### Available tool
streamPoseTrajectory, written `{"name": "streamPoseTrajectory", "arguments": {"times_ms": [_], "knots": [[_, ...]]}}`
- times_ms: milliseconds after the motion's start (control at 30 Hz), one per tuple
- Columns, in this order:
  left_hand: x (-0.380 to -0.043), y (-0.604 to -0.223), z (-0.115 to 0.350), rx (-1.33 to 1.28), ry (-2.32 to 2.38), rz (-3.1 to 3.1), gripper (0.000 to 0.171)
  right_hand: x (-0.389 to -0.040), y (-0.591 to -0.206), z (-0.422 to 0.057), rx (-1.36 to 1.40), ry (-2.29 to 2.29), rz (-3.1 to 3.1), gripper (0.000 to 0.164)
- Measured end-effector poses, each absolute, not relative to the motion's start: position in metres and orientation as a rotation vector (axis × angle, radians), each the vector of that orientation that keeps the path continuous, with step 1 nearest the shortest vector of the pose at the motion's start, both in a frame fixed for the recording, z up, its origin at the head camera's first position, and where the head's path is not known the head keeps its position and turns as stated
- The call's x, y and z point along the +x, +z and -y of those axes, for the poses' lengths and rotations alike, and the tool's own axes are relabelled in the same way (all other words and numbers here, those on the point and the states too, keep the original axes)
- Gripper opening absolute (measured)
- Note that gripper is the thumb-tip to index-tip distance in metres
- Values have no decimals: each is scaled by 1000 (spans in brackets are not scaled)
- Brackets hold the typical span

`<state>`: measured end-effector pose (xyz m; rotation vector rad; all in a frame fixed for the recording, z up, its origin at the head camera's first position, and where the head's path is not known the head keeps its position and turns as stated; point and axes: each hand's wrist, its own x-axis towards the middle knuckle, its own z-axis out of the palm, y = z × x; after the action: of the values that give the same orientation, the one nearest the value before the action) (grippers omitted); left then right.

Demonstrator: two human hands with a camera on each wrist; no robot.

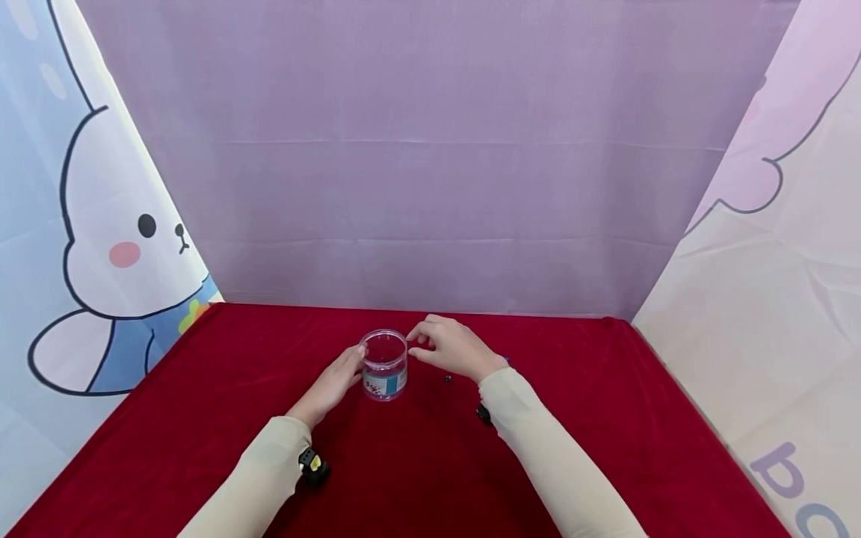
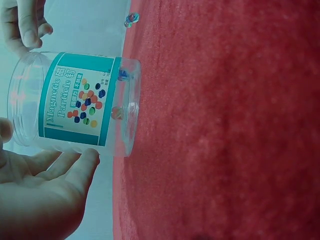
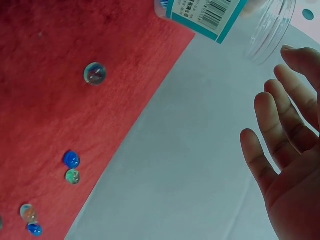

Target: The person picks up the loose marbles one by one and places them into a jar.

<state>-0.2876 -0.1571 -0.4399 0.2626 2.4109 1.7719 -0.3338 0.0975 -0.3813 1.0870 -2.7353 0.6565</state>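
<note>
A clear plastic jar (image 1: 385, 366) with a teal and white label stands upright and lidless on the red cloth. My left hand (image 1: 334, 383) holds it from the left, with the thumb near the rim and the fingers along the side. Marbles lie at the bottom of the jar, among them a blue marble (image 2: 123, 75) and an orange-streaked marble (image 2: 117, 113). By the right side of the rim is my right hand (image 1: 457, 347). Its fingers are loosely bent, and the right wrist view shows nothing held in them.
Several glass marbles lie on the cloth to the right of the jar, including a clear dark marble (image 3: 95, 73), a blue marble (image 3: 71, 159) and a green marble (image 3: 72, 176). The red cloth (image 1: 417, 478) ends at a purple curtain (image 1: 430, 187) behind.
</note>
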Motion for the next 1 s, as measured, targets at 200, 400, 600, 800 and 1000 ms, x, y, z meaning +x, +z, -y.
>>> {"name": "streamPoseTrajectory", "arguments": {"times_ms": [200, 400, 600, 800, 1000], "knots": [[-288, -440, 157, 263, 1776, -2408, 66, -334, -385, -105, 1080, 640, 2755, 34], [-290, -442, 157, 261, 1784, -2408, 66, -336, -391, -111, 1059, 632, 2776, 30], [-290, -442, 156, 266, 1787, -2412, 67, -336, -398, -117, 1035, 630, 2797, 27], [-289, -442, 155, 259, 1776, -2424, 65, -335, -404, -124, 1043, 662, 2798, 25], [-288, -440, 155, 278, 1780, -2412, 65, -336, -413, -134, 1050, 682, 2826, 25]]}}
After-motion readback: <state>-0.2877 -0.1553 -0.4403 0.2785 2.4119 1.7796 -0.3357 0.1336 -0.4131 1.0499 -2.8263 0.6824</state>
